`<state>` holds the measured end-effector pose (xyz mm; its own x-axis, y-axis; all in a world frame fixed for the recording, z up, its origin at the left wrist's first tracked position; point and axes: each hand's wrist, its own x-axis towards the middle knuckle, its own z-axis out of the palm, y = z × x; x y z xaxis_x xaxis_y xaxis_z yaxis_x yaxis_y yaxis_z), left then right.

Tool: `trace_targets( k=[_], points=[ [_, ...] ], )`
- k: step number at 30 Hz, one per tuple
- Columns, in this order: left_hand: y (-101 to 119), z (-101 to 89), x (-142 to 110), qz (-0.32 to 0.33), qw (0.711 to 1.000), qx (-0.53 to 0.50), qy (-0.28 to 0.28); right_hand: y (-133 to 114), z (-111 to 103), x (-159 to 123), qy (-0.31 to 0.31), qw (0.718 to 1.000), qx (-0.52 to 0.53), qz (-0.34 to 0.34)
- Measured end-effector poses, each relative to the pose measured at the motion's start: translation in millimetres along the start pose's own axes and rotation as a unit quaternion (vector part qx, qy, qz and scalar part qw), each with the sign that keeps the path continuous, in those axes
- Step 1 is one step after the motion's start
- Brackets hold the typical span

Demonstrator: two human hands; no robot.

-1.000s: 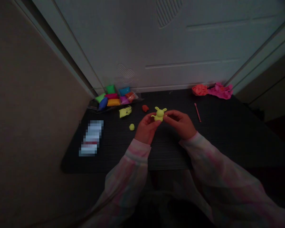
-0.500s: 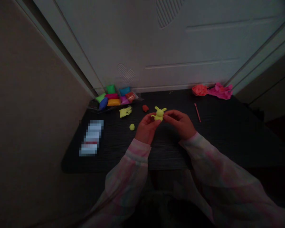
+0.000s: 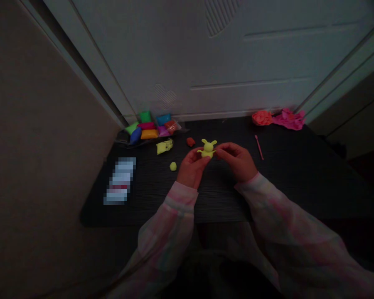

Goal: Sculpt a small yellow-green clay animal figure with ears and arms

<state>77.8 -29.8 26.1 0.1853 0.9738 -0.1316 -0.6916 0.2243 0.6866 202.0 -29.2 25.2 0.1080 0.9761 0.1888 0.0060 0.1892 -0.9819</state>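
Observation:
A small yellow clay figure (image 3: 208,148) with two long ears, a round head and thin arms is held upright above the dark table. My left hand (image 3: 191,168) is closed around its lower body, with the thumb in front. My right hand (image 3: 237,161) pinches the tip of the figure's arm on the right side between thumb and fingers. Left of my hands, a yellow clay lump (image 3: 173,166) lies on the table. A red clay lump (image 3: 190,142) sits behind my left hand, beside a crumpled yellow packet (image 3: 164,146).
A clear bag of colourful clay packets (image 3: 149,133) lies at the back left. A blurred-out, pale rectangular item (image 3: 121,180) is near the left edge. At right are a pink stick tool (image 3: 259,147), an orange bundle (image 3: 262,118) and a pink one (image 3: 289,119). A white panel (image 3: 218,99) rises behind the table (image 3: 218,207).
The figure has shifted slightly left and up in my left hand. Its arm on the right side now shows stretched out toward my right fingertips, which sit a little farther from the body.

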Motion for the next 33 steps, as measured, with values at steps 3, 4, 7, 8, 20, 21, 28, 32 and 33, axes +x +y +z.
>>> trace_targets(
  k=[3,4,7,8,20,21,28,32,33],
  points=[
    [0,-0.1,0,-0.001,1.000,-0.003,0.001,-1,0,0,0.004,1.000,-0.008,-0.001],
    [0,-0.1,0,-0.003,1.000,-0.004,0.001,-1,0,0,0.004,1.000,-0.010,-0.001],
    [0,-0.1,1,-0.004,1.000,-0.008,0.006,-1,0,0,0.005,1.000,0.002,0.001],
    [0,0.0,1,-0.004,1.000,-0.011,0.009,0,0,1,0.007,1.000,0.013,0.004],
    [7,-0.1,-8,-0.040,0.998,-0.048,-0.013,-1,-2,-4,0.017,0.998,0.062,-0.019],
    [8,-0.2,-9,-0.043,0.998,-0.046,-0.022,-2,-2,-5,0.019,0.998,0.057,-0.025],
    [47,27.9,-22,0.017,0.995,-0.033,-0.097,-53,-4,-6,0.017,0.996,0.025,-0.087],
    [86,64.7,-37,0.089,0.978,-0.020,-0.187,-115,1,-9,0.014,0.977,-0.009,-0.213],
    [92,72.9,-41,0.097,0.975,-0.017,-0.197,-127,4,-11,0.020,0.971,-0.010,-0.237]
  ],
)
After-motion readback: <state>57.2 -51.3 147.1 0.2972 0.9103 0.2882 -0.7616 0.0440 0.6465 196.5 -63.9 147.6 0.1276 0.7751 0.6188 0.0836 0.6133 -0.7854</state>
